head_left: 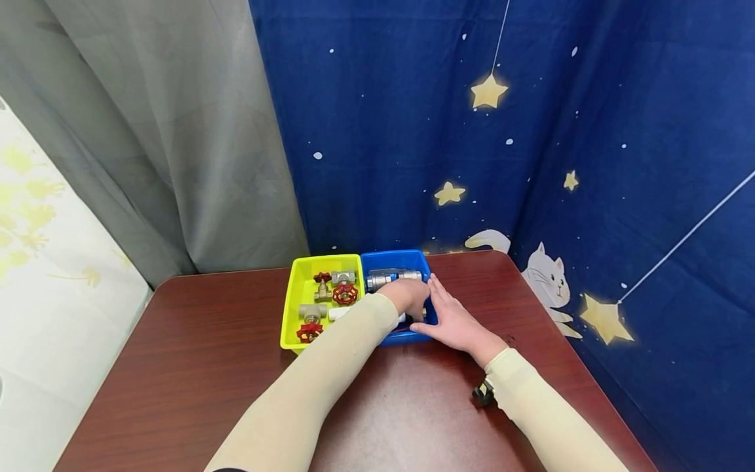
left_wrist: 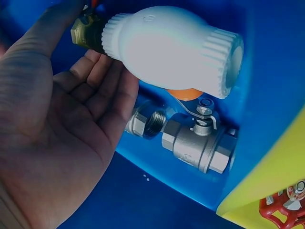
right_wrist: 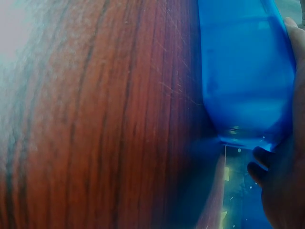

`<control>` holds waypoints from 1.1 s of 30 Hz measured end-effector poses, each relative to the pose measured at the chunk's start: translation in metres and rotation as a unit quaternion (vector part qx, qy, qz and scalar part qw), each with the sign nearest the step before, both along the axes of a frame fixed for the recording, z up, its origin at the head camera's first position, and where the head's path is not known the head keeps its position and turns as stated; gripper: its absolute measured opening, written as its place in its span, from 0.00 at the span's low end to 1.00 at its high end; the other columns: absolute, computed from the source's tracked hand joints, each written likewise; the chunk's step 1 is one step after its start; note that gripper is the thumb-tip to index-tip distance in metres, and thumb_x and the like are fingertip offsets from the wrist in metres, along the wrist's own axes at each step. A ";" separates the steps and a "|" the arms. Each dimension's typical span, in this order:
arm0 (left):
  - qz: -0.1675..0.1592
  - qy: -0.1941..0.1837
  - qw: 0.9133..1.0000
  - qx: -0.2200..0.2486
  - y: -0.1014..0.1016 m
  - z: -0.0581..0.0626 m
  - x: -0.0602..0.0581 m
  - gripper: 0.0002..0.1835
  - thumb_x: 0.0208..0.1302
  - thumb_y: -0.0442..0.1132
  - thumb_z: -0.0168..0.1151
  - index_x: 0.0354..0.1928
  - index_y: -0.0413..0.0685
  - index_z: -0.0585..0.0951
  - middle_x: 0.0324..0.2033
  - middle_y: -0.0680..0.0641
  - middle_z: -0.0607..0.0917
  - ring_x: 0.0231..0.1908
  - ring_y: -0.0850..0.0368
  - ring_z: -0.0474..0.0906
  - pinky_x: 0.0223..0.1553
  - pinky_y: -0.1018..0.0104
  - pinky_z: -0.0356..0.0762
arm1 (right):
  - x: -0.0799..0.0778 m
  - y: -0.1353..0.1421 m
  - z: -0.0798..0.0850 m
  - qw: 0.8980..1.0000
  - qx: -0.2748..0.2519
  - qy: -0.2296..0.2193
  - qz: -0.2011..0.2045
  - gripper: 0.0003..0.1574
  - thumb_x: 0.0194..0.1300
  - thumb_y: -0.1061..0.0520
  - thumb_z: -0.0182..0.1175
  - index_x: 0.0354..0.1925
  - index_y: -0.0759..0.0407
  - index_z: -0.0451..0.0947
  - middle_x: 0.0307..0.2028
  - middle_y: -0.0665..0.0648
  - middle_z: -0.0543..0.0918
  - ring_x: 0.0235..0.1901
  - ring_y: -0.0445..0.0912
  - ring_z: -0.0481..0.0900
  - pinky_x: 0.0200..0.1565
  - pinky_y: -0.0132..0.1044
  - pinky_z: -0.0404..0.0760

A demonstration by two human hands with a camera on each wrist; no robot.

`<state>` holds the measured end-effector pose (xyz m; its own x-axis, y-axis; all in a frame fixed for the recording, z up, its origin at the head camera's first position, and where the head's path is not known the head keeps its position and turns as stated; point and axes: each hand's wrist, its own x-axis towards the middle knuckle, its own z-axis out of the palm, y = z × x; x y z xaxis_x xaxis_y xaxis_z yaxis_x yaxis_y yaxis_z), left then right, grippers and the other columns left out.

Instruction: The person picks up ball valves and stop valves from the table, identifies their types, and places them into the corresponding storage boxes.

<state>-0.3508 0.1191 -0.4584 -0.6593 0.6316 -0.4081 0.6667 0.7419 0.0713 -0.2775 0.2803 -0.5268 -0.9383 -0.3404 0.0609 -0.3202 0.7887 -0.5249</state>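
In the left wrist view, my left hand (left_wrist: 71, 114) reaches into the blue bin (left_wrist: 271, 62), its thumb and fingers about a brass fitting (left_wrist: 82, 36) with a bit of red above it. Beside the fitting lies a white plastic valve (left_wrist: 167, 50) with ribbed ends; an orange part (left_wrist: 186, 94) shows below it. Steel ball valves (left_wrist: 193, 145) lie along the bin's far side. My right hand (head_left: 455, 321) rests on the bin's right rim, fingers straight and thumb spread toward the front rim. The right wrist view shows the bin's outer wall (right_wrist: 245, 71) by that hand.
A yellow bin (head_left: 289, 305) adjoins the blue bin on the left. It holds several metal valves with red handwheels (head_left: 345, 295) and a white piece (head_left: 339, 313). Both bins stand at the back of a brown wooden table (head_left: 224, 321), before grey and blue curtains (head_left: 389, 118).
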 end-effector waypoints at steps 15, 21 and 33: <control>0.017 -0.019 1.000 0.000 -0.003 0.006 0.003 0.36 0.77 0.50 0.73 0.81 0.49 0.75 0.74 0.49 0.80 0.63 0.55 0.79 0.66 0.59 0.79 | -0.001 -0.002 0.000 1.000 -0.002 0.009 0.008 0.78 0.71 0.19 0.63 0.90 0.64 0.40 0.90 0.61 0.38 0.87 0.64 0.45 0.80 0.71 0.53; 0.029 -0.038 0.999 0.008 -0.005 0.008 0.002 0.34 0.77 0.49 0.71 0.79 0.49 0.76 0.72 0.49 0.82 0.58 0.54 0.80 0.61 0.58 0.81 | -0.001 -0.002 0.000 1.000 -0.004 0.001 0.004 0.75 0.73 0.25 0.66 0.90 0.63 0.39 0.90 0.60 0.38 0.87 0.64 0.45 0.80 0.72 0.51; 0.018 -0.034 0.998 0.049 -0.018 0.011 -0.001 0.23 0.75 0.52 0.74 0.62 0.45 0.89 0.51 0.48 0.91 0.46 0.54 0.84 0.60 0.54 0.84 | 0.000 0.000 -0.001 1.000 0.005 0.001 0.005 0.77 0.72 0.22 0.65 0.90 0.62 0.36 0.90 0.61 0.36 0.87 0.64 0.43 0.80 0.71 0.52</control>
<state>-0.3516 0.1010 -0.4473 -0.6554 0.6467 -0.3900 0.6306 0.7528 0.1886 -0.2777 0.2805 -0.5274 -0.9345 -0.3512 0.0583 -0.3294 0.7909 -0.5158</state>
